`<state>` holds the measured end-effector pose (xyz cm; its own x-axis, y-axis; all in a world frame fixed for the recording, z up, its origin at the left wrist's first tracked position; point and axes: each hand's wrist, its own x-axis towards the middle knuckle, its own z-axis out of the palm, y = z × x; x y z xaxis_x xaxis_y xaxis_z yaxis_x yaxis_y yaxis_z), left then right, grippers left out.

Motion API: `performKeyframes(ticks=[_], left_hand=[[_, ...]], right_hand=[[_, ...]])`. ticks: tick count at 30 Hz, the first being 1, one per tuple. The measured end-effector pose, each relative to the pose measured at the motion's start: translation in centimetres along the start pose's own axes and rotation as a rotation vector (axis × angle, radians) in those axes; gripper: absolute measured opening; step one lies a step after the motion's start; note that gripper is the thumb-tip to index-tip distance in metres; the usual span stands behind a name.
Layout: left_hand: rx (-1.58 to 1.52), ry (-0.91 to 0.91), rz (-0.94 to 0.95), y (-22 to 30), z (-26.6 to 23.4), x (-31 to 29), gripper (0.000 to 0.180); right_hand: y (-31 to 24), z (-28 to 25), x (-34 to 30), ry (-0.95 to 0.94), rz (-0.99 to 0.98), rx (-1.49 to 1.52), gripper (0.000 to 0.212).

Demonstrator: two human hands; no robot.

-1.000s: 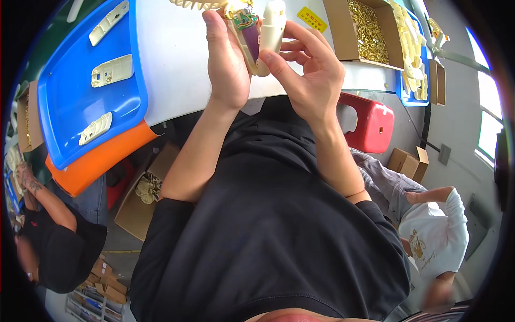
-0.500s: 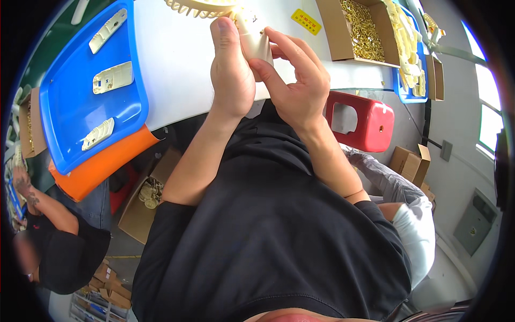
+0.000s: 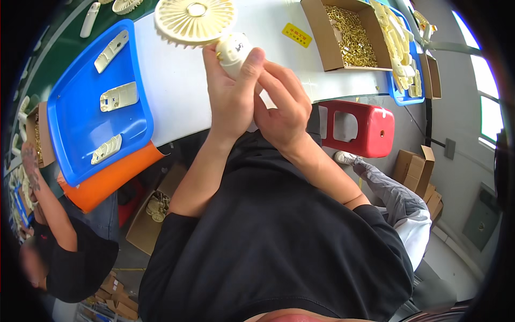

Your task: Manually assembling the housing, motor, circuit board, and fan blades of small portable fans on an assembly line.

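A cream handheld fan with a round ribbed grille is between my hands, above the near edge of the white table. Around its handle, just below the grille, my left hand is closed, with the thumb lying along the handle's near side. My right hand is closed on the handle's lower part from the right, its fingers bent against the left thumb. Most of the handle is hidden by my fingers. A rounded part of the fan's body with small dark marks shows above the left thumb.
To the left, a blue tray holds several cream shell pieces. A cardboard box of small brass-coloured parts stands at the right, beside a yellow card. A red stool is below the table; a co-worker's arm shows far left.
More of the fan's grille has come into view, as the fan has tilted. My right fingers have moved lower and closed on the handle. The whole view has shifted slightly.
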<state>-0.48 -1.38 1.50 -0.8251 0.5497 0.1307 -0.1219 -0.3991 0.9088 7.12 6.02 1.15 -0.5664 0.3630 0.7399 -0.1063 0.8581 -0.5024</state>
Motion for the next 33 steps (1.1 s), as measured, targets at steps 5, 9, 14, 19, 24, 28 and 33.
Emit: performKeyframes(ticks=[5, 9, 14, 19, 24, 28, 33], left_hand=[[-0.209, 0.112, 0.057, 0.0, -1.1, 0.9, 0.055], [-0.237, 0.076, 0.158, 0.4, -1.9, 1.2, 0.055], [-0.205, -0.005, 0.216, -0.8, -1.1, 0.1, 0.060], [0.007, 0.025, 0.334, -1.4, -0.8, -0.1, 0.068], [0.039, 0.000, 0.359, -1.5, -0.4, 0.0, 0.066], [0.179, -0.030, 0.433, -1.9, -1.4, 0.6, 0.054], [0.164, -0.056, 0.342, -2.2, -2.1, 1.4, 0.047]], right_hand=[[0.5, 0.1, 0.1, -0.037, 0.160, 0.282, 0.028], [0.1, -0.2, 0.1, -0.043, 0.525, 0.663, 0.040], [-0.4, 0.5, 1.6, -0.050, 0.718, 0.778, 0.064], [-0.4, 0.4, 3.9, 0.078, 0.739, 0.645, 0.072], [0.2, 1.0, 4.4, 0.192, 0.608, 0.579, 0.069], [1.0, 1.8, 4.0, 0.258, 0.477, 0.541, 0.069], [1.3, 2.8, 3.5, 0.230, 0.505, 0.520, 0.068]])
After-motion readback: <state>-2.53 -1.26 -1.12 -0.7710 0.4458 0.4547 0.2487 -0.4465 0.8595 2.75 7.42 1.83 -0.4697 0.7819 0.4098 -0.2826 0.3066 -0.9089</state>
